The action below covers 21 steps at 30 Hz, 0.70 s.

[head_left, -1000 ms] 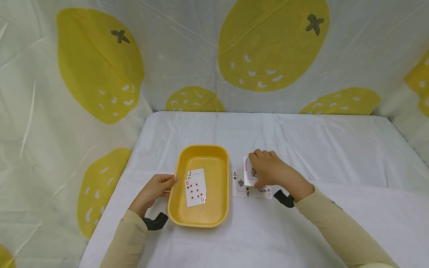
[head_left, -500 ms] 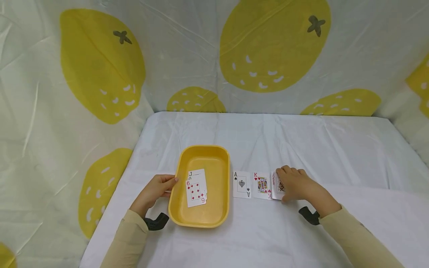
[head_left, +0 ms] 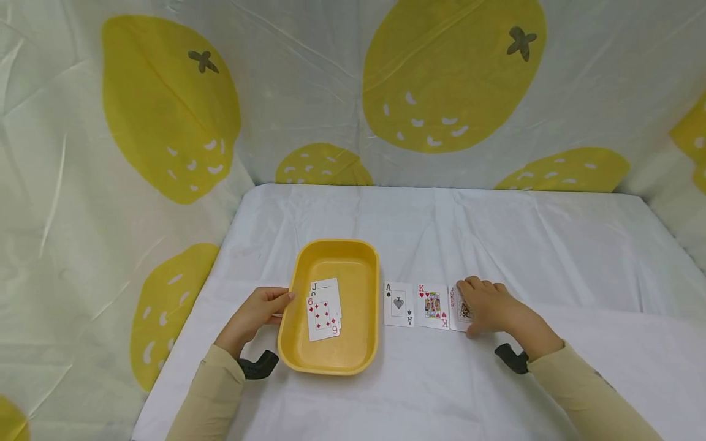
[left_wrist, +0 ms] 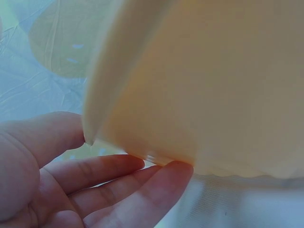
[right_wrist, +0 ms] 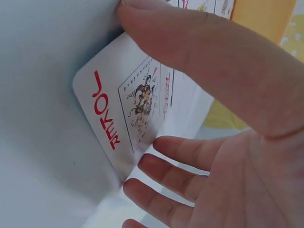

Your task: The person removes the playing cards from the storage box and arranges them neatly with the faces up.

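My left hand [head_left: 256,317] grips the left side of a yellow plastic tray [head_left: 358,331], thumb at the rim and fingers under the wall in the left wrist view. Inside lie several overlapping playing cards, the six of diamonds [head_left: 323,320] on top and a jack [head_left: 325,285] partly covered. To the right of the tray, a row of face-up cards runs from the ace of spades [head_left: 398,304] to the king of hearts [head_left: 432,306] to a joker card [right_wrist: 137,104]. My right hand [head_left: 493,309] pinches the joker by opposite edges at the row's right end, covering part of it.
A white cloth [head_left: 419,392] covers the table. Behind and to the left hang white sheets printed with large yellow lemons [head_left: 452,73]. Dark wrist-worn pieces show at both cuffs, such as the black piece [head_left: 513,359] on the right.
My right hand has carried the joker card rightward from above the ace and king to beside the king, down on the cloth. The left hand has stayed at the tray.
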{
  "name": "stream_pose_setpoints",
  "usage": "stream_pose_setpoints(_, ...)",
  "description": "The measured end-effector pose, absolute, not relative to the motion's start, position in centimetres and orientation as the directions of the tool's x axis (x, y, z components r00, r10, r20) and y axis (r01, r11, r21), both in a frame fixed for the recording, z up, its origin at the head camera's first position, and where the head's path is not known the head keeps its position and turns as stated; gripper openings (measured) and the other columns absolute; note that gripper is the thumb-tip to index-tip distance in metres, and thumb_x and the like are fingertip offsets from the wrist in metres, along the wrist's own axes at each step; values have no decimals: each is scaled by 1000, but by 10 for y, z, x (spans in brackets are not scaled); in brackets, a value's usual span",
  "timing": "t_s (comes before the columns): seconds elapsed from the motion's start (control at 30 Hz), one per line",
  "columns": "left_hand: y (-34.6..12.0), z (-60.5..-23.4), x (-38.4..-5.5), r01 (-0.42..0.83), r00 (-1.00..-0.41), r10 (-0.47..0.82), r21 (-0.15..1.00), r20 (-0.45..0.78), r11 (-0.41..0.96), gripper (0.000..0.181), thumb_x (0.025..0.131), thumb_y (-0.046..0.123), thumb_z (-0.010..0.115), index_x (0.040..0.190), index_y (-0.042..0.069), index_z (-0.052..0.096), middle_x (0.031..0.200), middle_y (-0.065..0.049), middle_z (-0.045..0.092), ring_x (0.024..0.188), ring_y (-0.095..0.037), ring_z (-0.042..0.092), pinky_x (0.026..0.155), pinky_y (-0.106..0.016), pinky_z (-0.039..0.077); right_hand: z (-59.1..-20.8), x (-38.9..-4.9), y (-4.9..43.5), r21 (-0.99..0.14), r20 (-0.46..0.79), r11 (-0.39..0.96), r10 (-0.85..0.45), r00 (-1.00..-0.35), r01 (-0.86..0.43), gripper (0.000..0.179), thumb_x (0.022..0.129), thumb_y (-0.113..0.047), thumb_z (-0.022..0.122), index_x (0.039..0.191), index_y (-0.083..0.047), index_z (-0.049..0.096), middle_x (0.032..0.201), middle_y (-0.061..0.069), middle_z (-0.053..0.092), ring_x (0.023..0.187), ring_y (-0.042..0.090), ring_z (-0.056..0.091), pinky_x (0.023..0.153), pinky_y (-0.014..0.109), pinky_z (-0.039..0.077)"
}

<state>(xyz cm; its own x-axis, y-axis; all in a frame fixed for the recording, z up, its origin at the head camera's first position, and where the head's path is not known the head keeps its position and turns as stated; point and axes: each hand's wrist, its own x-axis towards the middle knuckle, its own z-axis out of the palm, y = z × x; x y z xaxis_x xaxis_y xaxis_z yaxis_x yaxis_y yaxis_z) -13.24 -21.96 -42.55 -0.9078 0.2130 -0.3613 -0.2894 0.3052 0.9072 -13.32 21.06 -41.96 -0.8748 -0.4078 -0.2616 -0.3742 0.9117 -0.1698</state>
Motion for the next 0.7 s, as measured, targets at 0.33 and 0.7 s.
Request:
stream_pose_setpoints(0.33,-219,-427,-132,-298,-907,207,906,-367,302,45,90,25,56,118,-10,53,97,-16,63,82,-23,63,68,-32,53,-396,-142,196,-222,-237,898,-427,-873,-379,91,60,-28,82,129,7,35,127,26,36,113,46,35,91,61,26)
stream_pose_setpoints(0.7,-219,-425,-131,-288,-908,215,909,-359,302,43,90,24,55,117,-10,54,97,-16,63,81,-23,63,69,-33,53,-371,-155,139,-228,-138,818,-564,-814,-528,82,74,-37,72,133,6,33,133,21,35,121,35,33,98,54,23)
